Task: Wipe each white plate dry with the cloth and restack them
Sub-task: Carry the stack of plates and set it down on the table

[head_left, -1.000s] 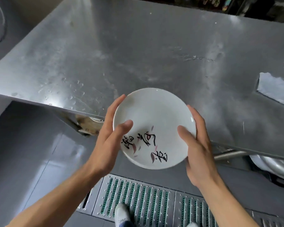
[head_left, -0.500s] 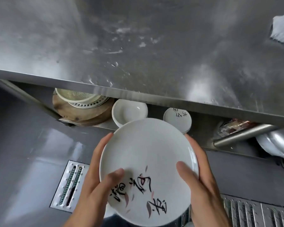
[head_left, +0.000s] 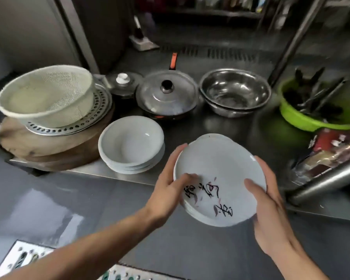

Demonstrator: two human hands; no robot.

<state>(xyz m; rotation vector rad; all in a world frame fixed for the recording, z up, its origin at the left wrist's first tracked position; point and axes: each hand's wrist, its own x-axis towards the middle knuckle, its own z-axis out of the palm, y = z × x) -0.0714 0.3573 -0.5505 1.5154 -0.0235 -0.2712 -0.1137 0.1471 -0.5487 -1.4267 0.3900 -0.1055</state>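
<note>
Steel shelf (head_left: 240, 126): round wooden block (head_left: 28, 146) left, white dish stack (head_left: 129, 142), lidded pan (head_left: 166, 98), nested steel bowls (head_left: 234, 91), green basin (head_left: 303, 120); possibly packets (head_left: 329, 146), blurred, far right.

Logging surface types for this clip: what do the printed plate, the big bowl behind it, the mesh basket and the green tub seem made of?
Printed plate: probably glazed ceramic, glossy white with a sharp highlight.
Big bowl: stainless steel, mirror-like grey reflections.
Mesh basket: likely plastic, matte cream, fine perforations.
Green tub: plastic, bright uniform colour, soft sheen.
</note>
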